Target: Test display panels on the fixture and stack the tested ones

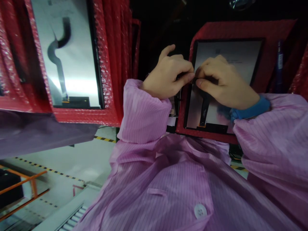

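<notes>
A flat display panel (243,64) with a silvery back and black edges lies on a red bubble-wrap sheet (271,35) in front of me. A dark flex cable (204,110) runs up from the panel's lower edge and passes under my right hand. My right hand (222,80), with a blue band at the wrist, is over the panel, thumb and fingers pinched together. My left hand (172,75) meets it at the panel's left edge, also pinching, its little finger raised. What sits between the fingertips is too small to make out.
To the left, a second display panel (79,64) with a curved flex cable rests on a stack of red bubble-wrap sheets (113,64). A dark blue pen (279,64) lies at the right. Below left are an orange frame (33,183) and a roller conveyor (72,219).
</notes>
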Demonstrator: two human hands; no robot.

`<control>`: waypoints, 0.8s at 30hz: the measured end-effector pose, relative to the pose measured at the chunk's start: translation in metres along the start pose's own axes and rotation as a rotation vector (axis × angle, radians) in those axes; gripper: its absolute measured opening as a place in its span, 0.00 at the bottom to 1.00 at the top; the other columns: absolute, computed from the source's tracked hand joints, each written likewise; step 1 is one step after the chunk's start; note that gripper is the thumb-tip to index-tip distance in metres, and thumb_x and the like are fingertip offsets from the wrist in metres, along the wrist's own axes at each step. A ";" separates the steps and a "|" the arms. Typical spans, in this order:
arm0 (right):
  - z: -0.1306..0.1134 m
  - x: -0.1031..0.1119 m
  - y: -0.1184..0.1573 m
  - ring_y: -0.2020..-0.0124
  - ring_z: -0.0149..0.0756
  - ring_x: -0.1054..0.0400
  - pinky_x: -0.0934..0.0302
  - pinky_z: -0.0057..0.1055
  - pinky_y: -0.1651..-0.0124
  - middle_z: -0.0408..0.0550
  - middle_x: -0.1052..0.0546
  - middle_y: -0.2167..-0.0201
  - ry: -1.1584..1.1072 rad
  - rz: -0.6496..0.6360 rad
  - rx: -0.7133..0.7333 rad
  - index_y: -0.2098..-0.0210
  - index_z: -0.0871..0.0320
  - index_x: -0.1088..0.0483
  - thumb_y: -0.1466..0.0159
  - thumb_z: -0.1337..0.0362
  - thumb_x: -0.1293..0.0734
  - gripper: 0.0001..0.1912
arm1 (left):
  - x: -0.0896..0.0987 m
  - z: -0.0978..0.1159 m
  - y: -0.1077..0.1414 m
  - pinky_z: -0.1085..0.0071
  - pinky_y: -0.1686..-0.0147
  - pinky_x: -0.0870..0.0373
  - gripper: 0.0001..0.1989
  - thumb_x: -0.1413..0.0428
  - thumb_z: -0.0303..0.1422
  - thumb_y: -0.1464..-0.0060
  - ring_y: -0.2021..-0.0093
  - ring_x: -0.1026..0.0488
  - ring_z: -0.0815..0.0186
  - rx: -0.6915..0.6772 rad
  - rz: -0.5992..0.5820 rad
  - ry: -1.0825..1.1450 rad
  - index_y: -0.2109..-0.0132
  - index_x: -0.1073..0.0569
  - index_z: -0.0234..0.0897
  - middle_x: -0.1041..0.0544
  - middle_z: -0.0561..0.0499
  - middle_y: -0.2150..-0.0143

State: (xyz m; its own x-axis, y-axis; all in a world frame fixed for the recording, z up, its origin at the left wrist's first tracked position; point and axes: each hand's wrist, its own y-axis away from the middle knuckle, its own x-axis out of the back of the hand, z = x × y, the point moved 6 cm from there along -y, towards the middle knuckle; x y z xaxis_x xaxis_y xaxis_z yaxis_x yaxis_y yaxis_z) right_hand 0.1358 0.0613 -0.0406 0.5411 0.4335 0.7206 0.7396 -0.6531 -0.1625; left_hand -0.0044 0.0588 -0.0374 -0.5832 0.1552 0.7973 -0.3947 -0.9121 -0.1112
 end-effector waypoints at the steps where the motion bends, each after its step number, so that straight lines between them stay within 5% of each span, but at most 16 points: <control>1: 0.000 0.000 0.000 0.63 0.38 0.35 0.40 0.46 0.48 0.43 0.28 0.67 -0.001 0.001 0.001 0.71 0.52 0.39 0.34 0.62 0.36 0.10 | 0.000 0.000 0.000 0.47 0.35 0.41 0.10 0.41 0.42 0.47 0.65 0.26 0.57 -0.005 0.003 -0.004 0.73 0.29 0.47 0.31 0.53 0.77; 24: 0.002 -0.002 -0.001 0.61 0.40 0.34 0.43 0.47 0.45 0.44 0.28 0.67 -0.067 -0.025 -0.063 0.72 0.51 0.38 0.35 0.60 0.35 0.10 | 0.008 0.012 0.003 0.46 0.36 0.39 0.07 0.39 0.38 0.47 0.63 0.24 0.59 0.050 -0.056 -0.028 0.72 0.27 0.46 0.29 0.53 0.74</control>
State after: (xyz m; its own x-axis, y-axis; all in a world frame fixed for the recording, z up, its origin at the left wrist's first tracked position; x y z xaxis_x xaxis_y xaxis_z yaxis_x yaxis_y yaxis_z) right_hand 0.1351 0.0622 -0.0428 0.5497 0.4896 0.6768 0.7279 -0.6783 -0.1005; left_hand -0.0021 0.0529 -0.0244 -0.5406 0.1966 0.8180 -0.3899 -0.9202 -0.0365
